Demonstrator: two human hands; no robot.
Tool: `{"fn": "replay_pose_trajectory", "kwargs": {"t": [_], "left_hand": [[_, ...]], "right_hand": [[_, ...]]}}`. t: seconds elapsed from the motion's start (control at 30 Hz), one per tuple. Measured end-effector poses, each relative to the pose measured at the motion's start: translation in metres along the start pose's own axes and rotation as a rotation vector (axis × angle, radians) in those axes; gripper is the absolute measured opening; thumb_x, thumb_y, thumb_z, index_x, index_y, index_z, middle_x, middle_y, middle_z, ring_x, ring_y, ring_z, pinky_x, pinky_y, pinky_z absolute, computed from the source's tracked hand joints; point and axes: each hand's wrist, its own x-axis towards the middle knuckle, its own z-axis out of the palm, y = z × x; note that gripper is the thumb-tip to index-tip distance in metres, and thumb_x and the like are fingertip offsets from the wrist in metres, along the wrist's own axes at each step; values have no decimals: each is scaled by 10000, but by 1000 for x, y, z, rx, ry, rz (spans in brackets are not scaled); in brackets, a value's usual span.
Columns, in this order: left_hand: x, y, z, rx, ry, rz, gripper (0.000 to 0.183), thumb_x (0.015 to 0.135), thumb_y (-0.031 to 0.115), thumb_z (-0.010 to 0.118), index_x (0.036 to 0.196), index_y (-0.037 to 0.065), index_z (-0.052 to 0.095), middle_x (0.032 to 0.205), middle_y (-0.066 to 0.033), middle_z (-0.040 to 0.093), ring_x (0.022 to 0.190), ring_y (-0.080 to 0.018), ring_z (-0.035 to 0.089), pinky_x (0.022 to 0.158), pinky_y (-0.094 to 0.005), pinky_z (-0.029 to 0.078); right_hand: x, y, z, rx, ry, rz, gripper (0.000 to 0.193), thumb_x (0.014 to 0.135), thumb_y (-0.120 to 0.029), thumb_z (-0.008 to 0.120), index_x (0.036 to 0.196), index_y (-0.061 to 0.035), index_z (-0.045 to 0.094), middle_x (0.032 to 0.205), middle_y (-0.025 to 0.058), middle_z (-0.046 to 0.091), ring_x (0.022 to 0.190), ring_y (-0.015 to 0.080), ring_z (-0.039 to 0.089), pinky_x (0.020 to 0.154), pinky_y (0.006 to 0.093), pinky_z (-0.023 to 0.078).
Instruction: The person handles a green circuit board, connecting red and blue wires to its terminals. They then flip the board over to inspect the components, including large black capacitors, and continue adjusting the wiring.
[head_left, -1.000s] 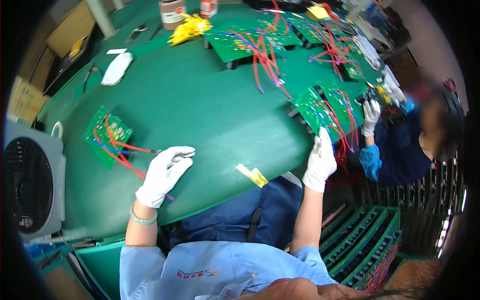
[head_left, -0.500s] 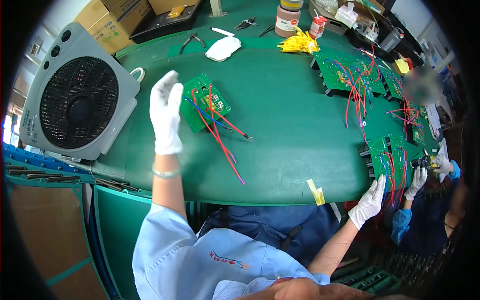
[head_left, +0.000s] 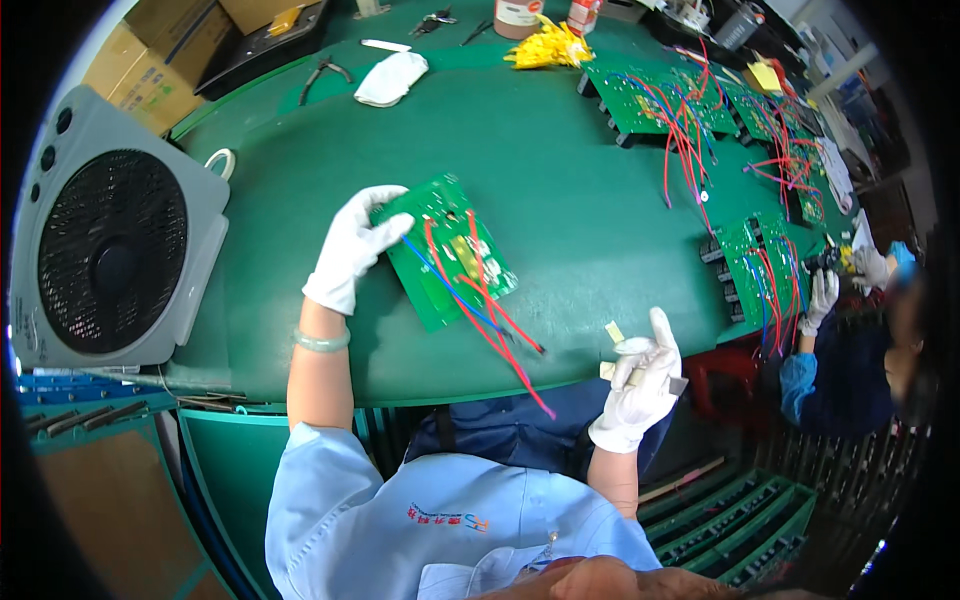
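Observation:
My left hand in a white glove grips the upper left edge of a green circuit board, thumb on its face. Red and blue wires trail from this board toward the lower right. Over the table's front edge, my gloved right hand has its index finger raised and other fingers curled. A thin flat piece shows at these fingers, its grey end sticking out at the right; its kind is unclear. A bit of yellowish tape shows just beyond that hand, which partly covers it.
A grey box fan stands at the left. Several wired circuit boards lie at the right, where a co-worker's gloved hands work. At the back are pliers, a white cloth and a yellow bundle.
My left hand has closed on the circuit board's edge, and the board has turned slightly. My right hand has left the board at the right and come to the table's front edge. The view has shifted.

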Motion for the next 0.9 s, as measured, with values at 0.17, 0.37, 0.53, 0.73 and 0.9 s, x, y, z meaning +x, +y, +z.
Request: {"fn": "replay_pose_trajectory", "kwargs": {"t": [0.17,0.37,0.53,0.73,0.9], "left_hand": [[-20,9,40,121,-381,-6,681,872,147,790,1451,8,459,1153,-43,548,928,-95,552,863,-248,471],[-31,18,67,29,-480,-153,675,922,202,740,1482,-13,429,1173,-78,576,931,-99,557,867,-257,482],[-46,14,84,335,-423,255,541,915,234,747,1345,-35,558,1199,-132,665,1102,-186,631,964,-345,495],[-50,15,87,102,-418,37,466,926,211,741,1282,-42,576,1109,-98,694,1003,-131,647,887,-304,527],[-57,13,89,-121,-374,-87,460,925,198,747,1268,-45,561,1078,-86,698,984,-112,648,866,-277,530]], "right_hand": [[-3,-17,7,-385,-368,-93,485,993,-305,631,1308,64,610,839,134,718,553,104,567,527,253,441],[-10,-61,-5,-1027,-490,-69,683,810,-275,840,1393,-48,567,816,115,658,605,196,603,584,296,497],[-24,-53,-17,-1034,-479,135,476,964,-121,617,1415,-5,520,979,138,605,864,280,596,826,357,494],[-31,-52,-17,-1024,-533,-96,484,950,-95,642,1426,-65,565,904,92,613,768,244,582,737,331,514],[-30,-50,-17,-1248,-622,-301,599,867,-151,750,1427,-52,562,747,15,607,631,182,556,589,337,502]]}}
